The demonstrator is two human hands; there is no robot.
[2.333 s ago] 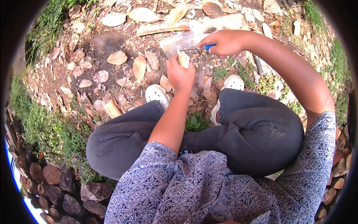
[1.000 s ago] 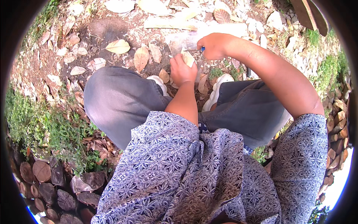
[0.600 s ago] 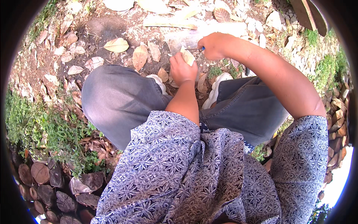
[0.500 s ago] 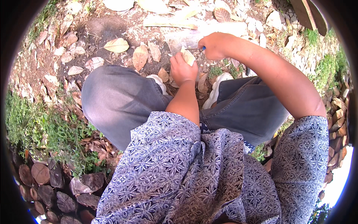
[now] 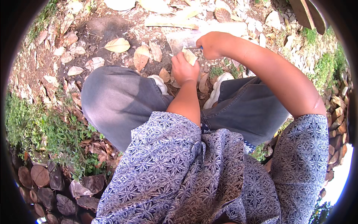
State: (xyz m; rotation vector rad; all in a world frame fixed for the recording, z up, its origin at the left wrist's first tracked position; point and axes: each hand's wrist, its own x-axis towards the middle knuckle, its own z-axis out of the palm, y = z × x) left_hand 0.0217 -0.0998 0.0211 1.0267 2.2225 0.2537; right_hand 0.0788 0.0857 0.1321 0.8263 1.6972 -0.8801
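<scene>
The block (image 5: 190,57) is pale cream, the tool's handle (image 5: 201,47) blue, the trousers (image 5: 119,97) grey, the shoes (image 5: 214,96) white, the shirt (image 5: 160,156) blue-and-white floral.

Matt wooden piece (image 5: 190,57), metal-shafted tool (image 5: 192,48)

So the pale blocky wooden piece (image 5: 190,57) sits in the left hand (image 5: 184,70), thin blue-handled metal tool (image 5: 201,47) right of it in the right hand (image 5: 213,46), tip maybe against the piece. Long tan wooden strip (image 5: 171,23) lies beyond, round brown logs (image 5: 40,176) stacked back-left.
</scene>
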